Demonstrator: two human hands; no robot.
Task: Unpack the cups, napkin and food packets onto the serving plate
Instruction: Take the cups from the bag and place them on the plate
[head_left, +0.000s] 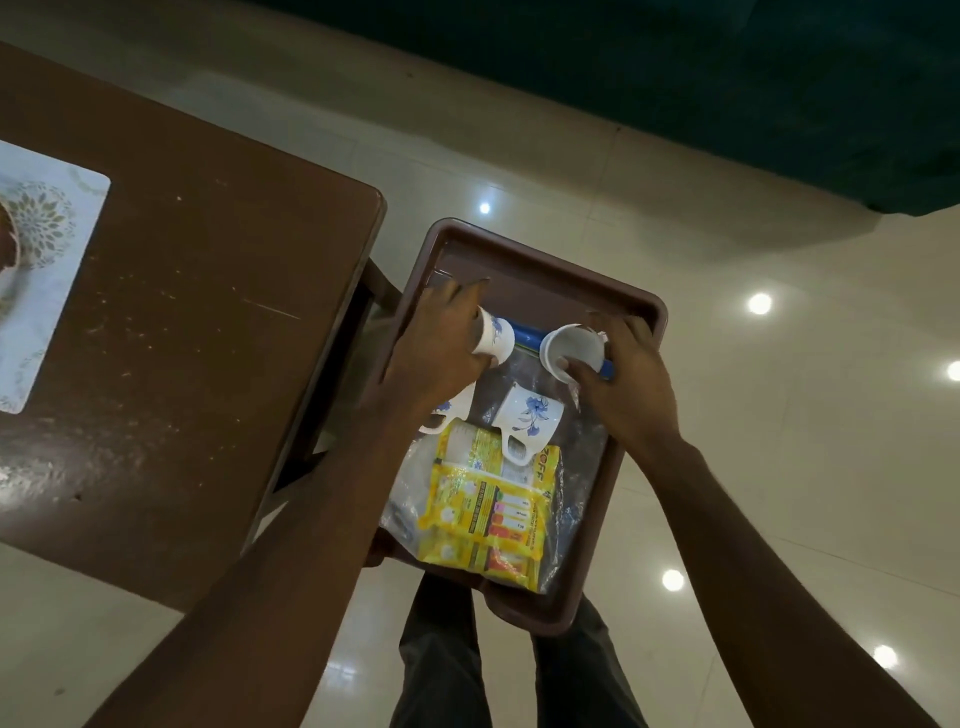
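A brown serving tray (618, 306) rests on my lap beside the table. On it lies a clear zip bag (571, 499) with a blue seal strip (525, 332). My left hand (441, 343) grips a white cup with blue flowers (493, 338), tipped on its side. My right hand (623, 384) holds a second white cup (569, 351), its mouth facing me. A third flowered cup (527, 421) lies on its side on the bag, and another cup (449, 413) shows partly under my left wrist. Yellow food packets (488, 504) lie on the bag nearer me.
A brown table (197, 322) stands to the left, with a patterned white placemat (47, 270) at its far-left edge. Glossy cream floor tiles (779, 415) surround the tray. My legs in dark trousers (519, 675) are below the tray.
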